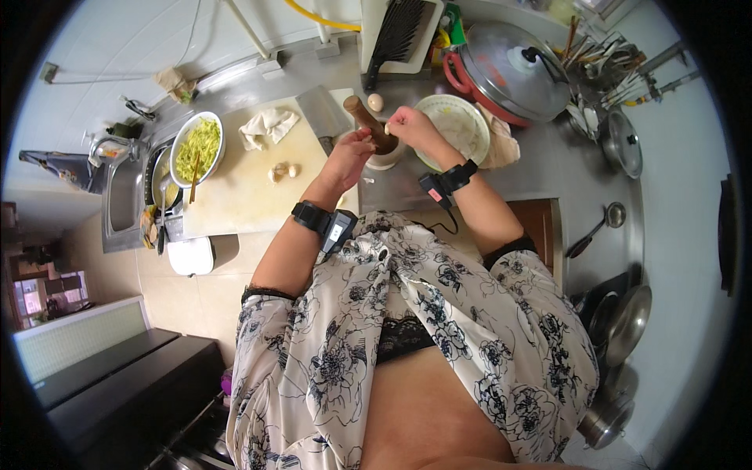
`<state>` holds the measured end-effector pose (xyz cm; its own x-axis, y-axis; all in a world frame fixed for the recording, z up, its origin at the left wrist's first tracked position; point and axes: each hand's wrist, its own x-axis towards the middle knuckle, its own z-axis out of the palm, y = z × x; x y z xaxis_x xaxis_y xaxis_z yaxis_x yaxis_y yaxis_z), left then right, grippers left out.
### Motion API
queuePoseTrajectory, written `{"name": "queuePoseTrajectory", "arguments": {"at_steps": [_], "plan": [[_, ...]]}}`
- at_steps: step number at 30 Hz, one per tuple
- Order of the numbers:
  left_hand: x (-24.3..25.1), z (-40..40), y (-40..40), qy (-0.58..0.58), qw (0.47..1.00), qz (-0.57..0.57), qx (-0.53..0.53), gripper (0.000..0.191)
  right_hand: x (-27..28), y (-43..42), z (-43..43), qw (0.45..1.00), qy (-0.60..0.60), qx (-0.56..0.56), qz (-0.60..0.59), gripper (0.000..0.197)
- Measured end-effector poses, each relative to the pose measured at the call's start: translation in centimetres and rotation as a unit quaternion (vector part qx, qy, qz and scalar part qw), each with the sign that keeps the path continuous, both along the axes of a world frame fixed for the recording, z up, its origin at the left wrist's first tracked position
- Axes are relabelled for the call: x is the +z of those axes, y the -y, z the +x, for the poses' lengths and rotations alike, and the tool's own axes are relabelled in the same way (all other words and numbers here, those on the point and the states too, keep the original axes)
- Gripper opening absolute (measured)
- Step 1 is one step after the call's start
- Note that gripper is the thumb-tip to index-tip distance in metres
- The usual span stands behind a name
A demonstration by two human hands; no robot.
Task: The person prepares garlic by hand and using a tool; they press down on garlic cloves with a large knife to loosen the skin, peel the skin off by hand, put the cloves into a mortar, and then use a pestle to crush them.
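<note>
My right hand pinches a small pale garlic clove between thumb and fingertip, just above a white mortar. My left hand is at the mortar's left side, its fingertips closed on a small pale bit that looks like garlic. A brown wooden pestle stands tilted in the mortar, its upper end leaning away to the left. The mortar's inside is mostly hidden by my hands and the pestle. Several garlic pieces lie on the pale cutting board, left of my left hand.
A cleaver and a white cloth lie on the board. Beside them is a bowl of shredded greens with chopsticks. An egg, a bowl with whitish contents and a lidded red pot stand beyond and right.
</note>
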<state>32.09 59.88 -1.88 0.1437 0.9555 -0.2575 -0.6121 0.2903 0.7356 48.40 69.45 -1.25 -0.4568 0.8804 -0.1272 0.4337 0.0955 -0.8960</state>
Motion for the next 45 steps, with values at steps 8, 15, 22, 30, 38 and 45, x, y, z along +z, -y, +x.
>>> {"name": "queuePoseTrajectory", "arguments": {"at_steps": [8,15,22,30,38,45], "plan": [[0.3,0.4,0.6,-0.053,0.997,0.021,0.057,0.051,-2.7,1.1,-0.1,0.998,0.05,0.03,0.022,0.019],[-3.1,2.6,0.1,-0.1,0.984,0.02,0.146,0.041,-2.6,1.3,4.3,0.999,0.027,0.017,0.023,0.02],[-1.5,6.6,-2.7,-0.298,0.931,-0.209,-0.038,0.044,-4.0,1.5,7.9,0.997,-0.037,-0.026,0.07,0.019],[-1.3,9.1,-0.2,-0.076,0.985,-0.144,0.05,0.034,-0.1,3.6,8.1,0.996,-0.023,-0.054,-0.07,0.015],[5.6,0.0,9.3,-0.031,0.986,-0.102,0.128,0.035,7.9,8.9,-0.9,0.984,-0.046,0.116,-0.127,0.016],[5.9,-21.6,20.5,-0.123,0.963,-0.125,0.205,0.037,8.2,17.2,-21.1,0.961,-0.088,0.186,-0.186,0.014]]}}
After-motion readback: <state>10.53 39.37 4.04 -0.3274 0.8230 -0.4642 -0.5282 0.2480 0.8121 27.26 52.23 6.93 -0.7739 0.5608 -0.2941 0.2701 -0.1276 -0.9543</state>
